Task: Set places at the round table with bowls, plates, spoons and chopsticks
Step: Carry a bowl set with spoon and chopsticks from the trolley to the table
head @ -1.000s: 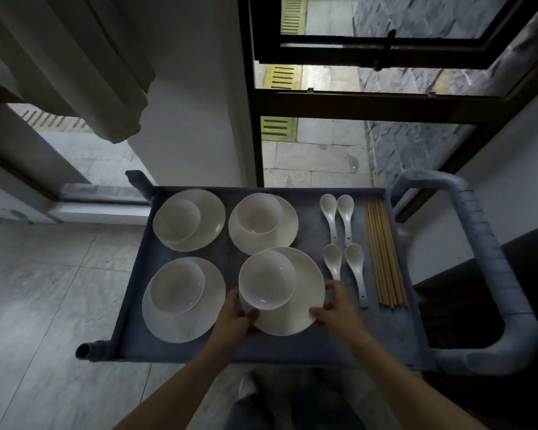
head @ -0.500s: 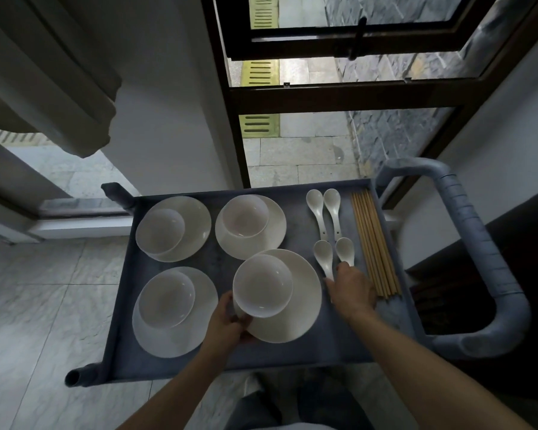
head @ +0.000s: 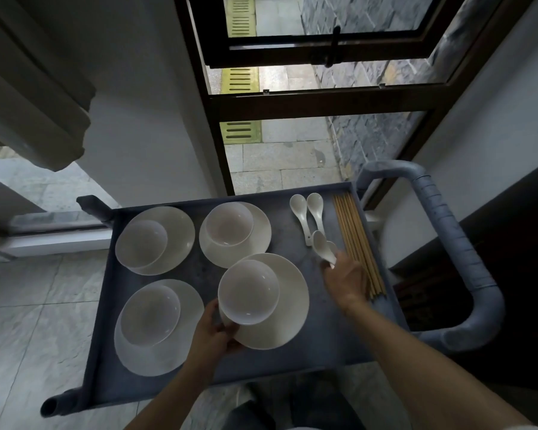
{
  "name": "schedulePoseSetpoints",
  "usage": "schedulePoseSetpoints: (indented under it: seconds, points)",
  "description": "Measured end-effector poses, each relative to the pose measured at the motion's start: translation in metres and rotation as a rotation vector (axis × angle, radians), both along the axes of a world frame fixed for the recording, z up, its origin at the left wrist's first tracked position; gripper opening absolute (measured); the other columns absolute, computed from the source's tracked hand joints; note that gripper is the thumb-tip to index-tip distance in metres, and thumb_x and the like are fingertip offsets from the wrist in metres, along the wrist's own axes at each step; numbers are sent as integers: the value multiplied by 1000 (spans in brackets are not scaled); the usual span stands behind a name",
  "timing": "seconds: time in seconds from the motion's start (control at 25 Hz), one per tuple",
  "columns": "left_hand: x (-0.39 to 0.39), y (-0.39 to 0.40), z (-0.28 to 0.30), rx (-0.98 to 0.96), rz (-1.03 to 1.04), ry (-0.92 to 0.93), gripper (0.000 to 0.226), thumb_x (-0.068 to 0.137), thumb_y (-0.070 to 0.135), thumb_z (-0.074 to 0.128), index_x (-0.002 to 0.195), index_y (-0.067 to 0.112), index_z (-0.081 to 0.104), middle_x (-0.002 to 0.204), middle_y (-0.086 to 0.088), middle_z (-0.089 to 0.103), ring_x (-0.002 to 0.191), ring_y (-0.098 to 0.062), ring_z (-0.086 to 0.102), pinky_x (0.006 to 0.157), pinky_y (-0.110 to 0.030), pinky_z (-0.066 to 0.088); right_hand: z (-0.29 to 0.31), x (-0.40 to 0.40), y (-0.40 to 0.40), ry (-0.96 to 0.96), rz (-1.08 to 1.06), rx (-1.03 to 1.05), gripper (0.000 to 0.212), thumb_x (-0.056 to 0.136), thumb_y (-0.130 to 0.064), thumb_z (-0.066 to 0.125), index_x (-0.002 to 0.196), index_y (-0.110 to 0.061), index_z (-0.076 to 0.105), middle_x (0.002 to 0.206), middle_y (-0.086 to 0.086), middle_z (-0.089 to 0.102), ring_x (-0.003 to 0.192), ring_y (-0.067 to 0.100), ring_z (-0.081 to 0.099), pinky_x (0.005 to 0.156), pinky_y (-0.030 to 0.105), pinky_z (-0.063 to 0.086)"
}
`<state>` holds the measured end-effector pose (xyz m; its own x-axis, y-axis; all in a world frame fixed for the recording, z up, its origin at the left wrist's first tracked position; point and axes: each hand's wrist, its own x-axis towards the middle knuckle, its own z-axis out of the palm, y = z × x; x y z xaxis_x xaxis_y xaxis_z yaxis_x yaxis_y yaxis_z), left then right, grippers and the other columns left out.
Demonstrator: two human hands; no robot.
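The right hand (head: 347, 279) pinched a white spoon (head: 323, 251) by its handle, the bowl end pointing away from the fingers, while the chopsticks (head: 359, 246) lay just to their right, long axis running away from the person. The left hand (head: 213, 332) gripped the near-left rim of the plate (head: 288, 308) carrying a bowl (head: 248, 295), over the cart tray (head: 295, 358), so the right hand was judged nearer the chopsticks.

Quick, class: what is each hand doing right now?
Left hand: grips the near plate, bowl on it.
Right hand: pinches a spoon.
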<state>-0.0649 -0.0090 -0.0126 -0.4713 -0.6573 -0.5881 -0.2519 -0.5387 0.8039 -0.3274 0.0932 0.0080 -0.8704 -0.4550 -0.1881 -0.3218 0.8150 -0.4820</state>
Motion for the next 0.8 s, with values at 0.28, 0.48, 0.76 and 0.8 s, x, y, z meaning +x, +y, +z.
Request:
schedulePoseSetpoints:
  seconds: [0.28, 0.48, 0.76, 0.8]
  points:
    - [-5, 2, 1, -6, 1, 6, 54, 84, -11, 66, 124, 24, 53, 100, -13, 71, 76, -27, 74, 57, -35, 59, -6, -33, 32, 39, -185, 85, 25, 95, -34, 53, 94, -12, 64, 87, 15, 65, 79, 33, 61, 64, 32, 43]
    - [-2, 3, 5, -53, -8, 26, 50, 83, -8, 68, 124, 19, 54, 110, -18, 67, 86, -30, 71, 56, -33, 58, -12, -28, 31, 34, -179, 155, 21, 93, -31, 57, 100, -12, 63, 94, 14, 67, 88, 33, 64, 65, 33, 46]
    - [-1, 3, 7, -60, -7, 32, 52, 84, -12, 65, 126, 16, 53, 111, -19, 65, 88, -32, 68, 54, -31, 58, -14, -28, 31, 52, -168, 166, 19, 95, -27, 55, 99, -9, 61, 96, 14, 67, 89, 32, 65, 66, 37, 51]
    - [0, 4, 7, -59, -6, 34, 52, 84, -13, 64, 127, 15, 53, 113, -20, 64, 89, -33, 67, 54, -31, 58, -14, -29, 31, 60, -160, 171, 19, 95, -27, 56, 99, -9, 60, 96, 14, 67, 90, 33, 65, 65, 36, 50]
